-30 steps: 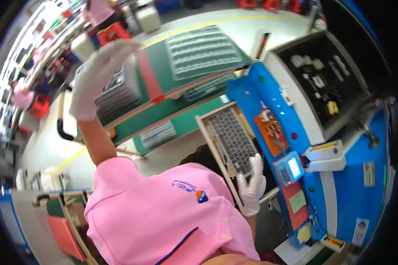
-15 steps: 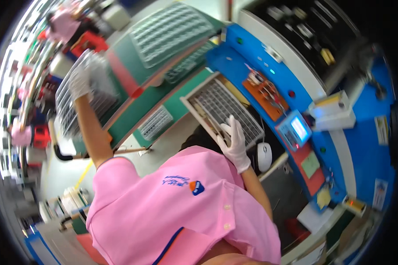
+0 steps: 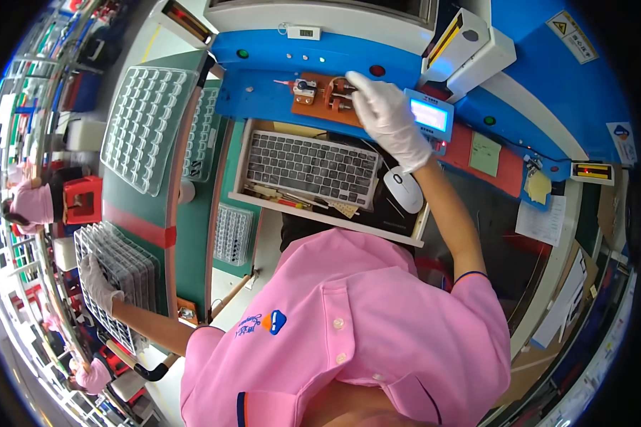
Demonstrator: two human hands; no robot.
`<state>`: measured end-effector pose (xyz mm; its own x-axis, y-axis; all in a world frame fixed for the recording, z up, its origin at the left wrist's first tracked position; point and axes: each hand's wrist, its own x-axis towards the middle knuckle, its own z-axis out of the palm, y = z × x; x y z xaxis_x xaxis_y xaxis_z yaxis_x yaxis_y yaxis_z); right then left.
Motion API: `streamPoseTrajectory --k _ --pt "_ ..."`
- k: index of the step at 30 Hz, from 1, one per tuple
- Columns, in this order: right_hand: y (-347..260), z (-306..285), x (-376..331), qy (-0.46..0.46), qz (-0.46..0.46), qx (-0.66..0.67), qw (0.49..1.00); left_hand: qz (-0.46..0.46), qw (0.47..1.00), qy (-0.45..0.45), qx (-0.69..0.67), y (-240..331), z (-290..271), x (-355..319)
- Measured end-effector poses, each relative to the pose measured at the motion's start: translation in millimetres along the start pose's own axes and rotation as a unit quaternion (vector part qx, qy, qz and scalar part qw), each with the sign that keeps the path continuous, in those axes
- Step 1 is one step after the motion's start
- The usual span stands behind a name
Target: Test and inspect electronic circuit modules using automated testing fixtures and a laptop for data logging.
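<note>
My left hand (image 3: 98,285), in a white glove, is at the outer edge of a stack of transparent plastic trays (image 3: 139,274) on the green bench. Its fingers bend over the edge of the trays; their tips are partly hidden. My right hand (image 3: 392,122), gloved too, hovers over the blue machine front with its fingers stretched out and nothing visible in them. Just left of its fingertips sits an orange-brown fixture plate (image 3: 317,110) carrying small clamps. The lit display unit (image 3: 429,117) stands beside the right hand, partly covered by it.
Below the machine, an open drawer holds a grey keyboard (image 3: 313,167), a white mouse (image 3: 403,190) and some slim tools. Large transparent trays (image 3: 146,124) lie on the left bench; a smaller tray (image 3: 233,235) rests lower. A crutch-like handle (image 3: 149,371) juts near my left forearm.
The view has turned toward the machine. My right hand has gone from above the keyboard drawer to the fixture plate. The left hand stays at the tray stack.
</note>
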<state>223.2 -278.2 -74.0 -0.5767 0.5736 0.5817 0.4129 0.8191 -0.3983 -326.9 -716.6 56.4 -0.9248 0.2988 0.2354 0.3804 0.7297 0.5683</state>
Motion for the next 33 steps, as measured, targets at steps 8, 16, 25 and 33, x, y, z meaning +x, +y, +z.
streamPoseTrajectory --k 8,16,25,33 --pt "-23 9 39 -0.098 0.067 -0.003 0.993 -0.1 0.993 -0.045 -0.036 41 -6 -10" --pt "-4 81 46 -0.143 0.002 -0.008 0.99 -0.07 0.986 -0.062 0.142 46 6 2" --pt "13 102 44 -0.108 -0.035 -0.037 0.993 -0.172 0.979 -0.066 -0.083 89 6 -30" --pt "13 92 34 0.051 -0.087 -0.059 0.993 -0.143 0.987 -0.067 -0.023 41 1 7"
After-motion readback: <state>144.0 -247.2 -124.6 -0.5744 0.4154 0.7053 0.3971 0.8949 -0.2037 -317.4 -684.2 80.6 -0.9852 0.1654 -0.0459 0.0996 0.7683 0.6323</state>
